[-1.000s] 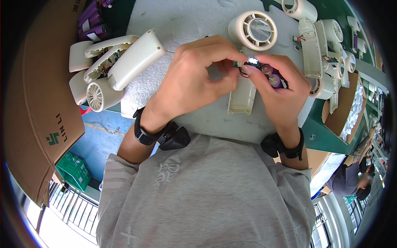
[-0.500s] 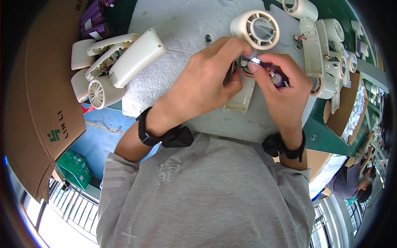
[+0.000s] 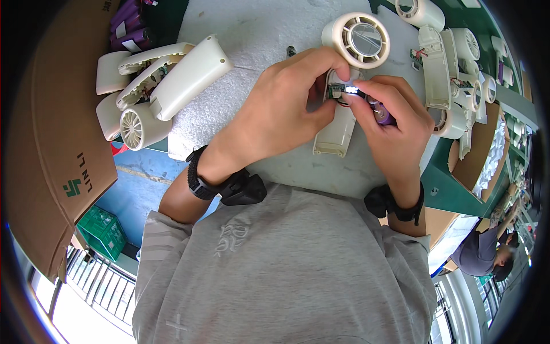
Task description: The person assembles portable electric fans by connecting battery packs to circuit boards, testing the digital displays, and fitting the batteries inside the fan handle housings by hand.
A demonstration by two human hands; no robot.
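Observation:
A cream handheld fan lies in front of me, its round head [image 3: 367, 43] at the far end and its opened handle shell [image 3: 333, 136] pointing toward me. My left hand [image 3: 283, 100] is closed on the handle shell near the neck, index finger at the top and thumb at the side. Inside the shell sits a small green circuit board [image 3: 336, 90] with thin wires. My right hand [image 3: 395, 114] pinches a small lit display board [image 3: 352, 90] between thumb and index finger. A purple battery cell [image 3: 382, 114] rests under its curled fingers.
White foam sheet [image 3: 229, 109] lies under the work. Cream fan shells [image 3: 189, 77] are piled on the left, near purple battery cells [image 3: 130, 41]. More fan parts [image 3: 435, 69] lie right, beside an open carton [image 3: 487, 155]. A big cardboard box [image 3: 57, 114] stands at left.
The lit display has shifted slightly left and down with my right fingers. My left index finger and thumb have spread a little, showing more of the circuit board.

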